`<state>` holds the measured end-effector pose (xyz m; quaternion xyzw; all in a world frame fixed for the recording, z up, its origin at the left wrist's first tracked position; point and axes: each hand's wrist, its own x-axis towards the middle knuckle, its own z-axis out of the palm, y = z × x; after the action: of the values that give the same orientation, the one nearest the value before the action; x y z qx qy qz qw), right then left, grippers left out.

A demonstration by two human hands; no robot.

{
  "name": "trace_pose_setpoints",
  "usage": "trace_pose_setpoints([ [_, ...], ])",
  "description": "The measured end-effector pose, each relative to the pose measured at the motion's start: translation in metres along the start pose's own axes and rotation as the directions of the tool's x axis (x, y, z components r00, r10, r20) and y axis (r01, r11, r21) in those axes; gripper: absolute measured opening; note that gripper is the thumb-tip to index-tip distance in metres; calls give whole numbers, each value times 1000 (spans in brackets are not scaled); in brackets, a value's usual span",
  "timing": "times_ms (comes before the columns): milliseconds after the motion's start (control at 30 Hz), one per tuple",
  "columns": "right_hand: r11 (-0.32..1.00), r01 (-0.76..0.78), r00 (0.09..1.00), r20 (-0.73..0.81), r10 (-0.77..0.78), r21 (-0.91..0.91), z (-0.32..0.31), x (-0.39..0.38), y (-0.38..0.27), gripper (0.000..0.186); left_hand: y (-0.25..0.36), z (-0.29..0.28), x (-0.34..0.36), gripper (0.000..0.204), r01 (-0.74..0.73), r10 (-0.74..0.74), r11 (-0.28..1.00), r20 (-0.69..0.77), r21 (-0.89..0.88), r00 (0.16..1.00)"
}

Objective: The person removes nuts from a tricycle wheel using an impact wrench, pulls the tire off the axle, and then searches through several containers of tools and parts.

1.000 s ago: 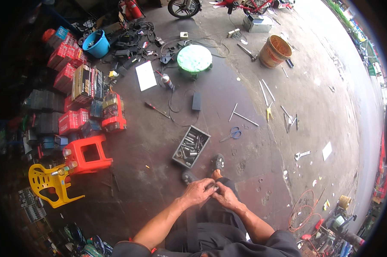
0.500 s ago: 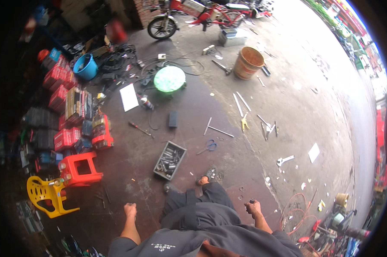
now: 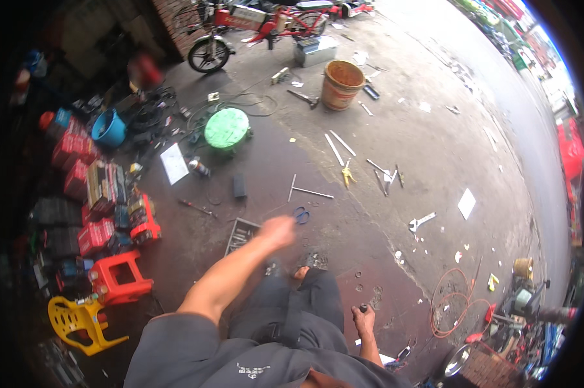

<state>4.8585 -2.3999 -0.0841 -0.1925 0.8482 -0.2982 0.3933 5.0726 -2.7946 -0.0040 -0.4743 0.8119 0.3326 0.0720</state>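
Observation:
My left hand [image 3: 279, 233] is stretched out in front of me, smeared by motion, so its fingers cannot be read. It hangs over the right edge of a grey box of metal sockets [image 3: 241, 234], covering part of it. Just beyond the hand lie blue-handled scissors [image 3: 301, 215], partly hidden. My right hand [image 3: 365, 320] is closed at my right side round a small dark piece [image 3: 363, 308] with a rounded end sticking out on top; its kind does not show.
A T-handle wrench [image 3: 308, 191], a screwdriver [image 3: 198, 208], a dark block [image 3: 239, 186] and an adjustable wrench [image 3: 422, 222] lie on the floor. A green round stool [image 3: 227, 128] and a rusty bucket [image 3: 342, 85] stand farther off. Red and yellow plastic seats [image 3: 120, 278] are left.
My left hand has swung from my left side forward and rightward over the box. My right hand stays low and closed. The view has turned somewhat to the right.

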Motion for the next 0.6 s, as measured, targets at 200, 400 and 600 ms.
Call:
trace_pose_setpoints([
  [200, 946, -287, 922, -223, 316, 151, -21, -77, 182, 20, 355, -24, -6, 7, -954, 934, 257, 213, 153, 286],
  [400, 760, -573, 752, -170, 636, 308, -91, -79, 135, 26, 430, 50, 64, 7, -986, 957, 166, 240, 12, 164],
  [600, 618, -605, 608, -210, 765, 501, -163, -31, 178, 23, 373, 119, 237, 8, -490, 484, 871, 114, 28, 867],
])
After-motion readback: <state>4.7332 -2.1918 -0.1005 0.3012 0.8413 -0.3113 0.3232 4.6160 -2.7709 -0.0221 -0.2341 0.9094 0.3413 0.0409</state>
